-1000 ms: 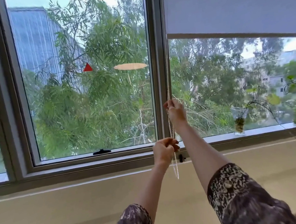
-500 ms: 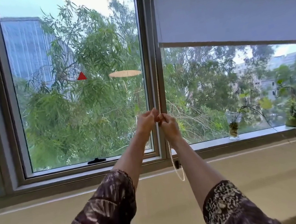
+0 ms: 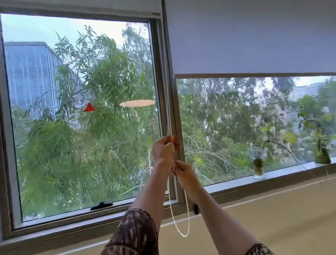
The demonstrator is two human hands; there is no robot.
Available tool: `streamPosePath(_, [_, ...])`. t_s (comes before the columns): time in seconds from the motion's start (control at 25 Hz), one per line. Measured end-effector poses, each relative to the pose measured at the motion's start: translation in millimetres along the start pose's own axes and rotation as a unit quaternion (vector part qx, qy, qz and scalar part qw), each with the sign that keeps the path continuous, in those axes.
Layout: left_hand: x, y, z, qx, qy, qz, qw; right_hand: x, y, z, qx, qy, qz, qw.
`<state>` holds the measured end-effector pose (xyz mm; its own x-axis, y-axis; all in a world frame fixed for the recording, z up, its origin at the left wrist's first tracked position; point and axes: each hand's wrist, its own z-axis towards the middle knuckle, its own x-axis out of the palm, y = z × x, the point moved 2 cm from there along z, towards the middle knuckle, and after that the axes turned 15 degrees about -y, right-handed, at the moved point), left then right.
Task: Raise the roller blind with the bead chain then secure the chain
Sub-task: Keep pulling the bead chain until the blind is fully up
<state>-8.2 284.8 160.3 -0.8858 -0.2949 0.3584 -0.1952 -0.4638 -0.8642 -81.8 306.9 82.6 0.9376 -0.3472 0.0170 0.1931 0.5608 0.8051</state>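
A pale grey roller blind (image 3: pixel 256 26) covers the upper part of the right window; its bottom bar (image 3: pixel 261 73) slopes across mid-pane. A white bead chain (image 3: pixel 167 98) hangs along the frame between the two panes, and its loop (image 3: pixel 182 232) dangles below the sill. My left hand (image 3: pixel 164 149) grips the chain, fist closed, in front of the frame. Just below it, my right hand (image 3: pixel 183 172) pinches the chain lower down. Both arms wear patterned sleeves.
A black chain clip (image 3: pixel 196 209) sits on the lower frame right of the loop. A glass jar with a cutting (image 3: pixel 258 167) and a potted plant (image 3: pixel 321 150) stand on the right sill. A black window latch (image 3: pixel 101 205) lies at the left pane's bottom edge.
My left hand rose from sill height to grip the chain above my right hand, which dropped lower. The camera tilted up, and the blind's bottom bar looks a little higher.
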Motion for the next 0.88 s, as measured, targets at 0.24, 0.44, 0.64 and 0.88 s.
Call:
streamPosePath(0.24, [-28, 19, -3, 0.039, 0.001, 0.029, 0.999, -12, 24, 24, 0.081, 0.005, 0.091, 0.992])
streamPosePath(0.44, [-37, 41, -33, 0.018, 0.021, 0.034, 0.999, 4, 76, 56, 0.021, -0.061, 0.028, 0.997])
streamPosePath(0.64, [-49, 56, -53, 0.042, 0.064, 0.043, 0.996, 9, 62, 49, 0.021, -0.076, 0.042, 0.996])
streamPosePath(0.88, [-66, 85, -59, -0.041, 0.163, 0.1, 0.981, 12, 21, 16, 0.012, -0.084, 0.012, 0.996])
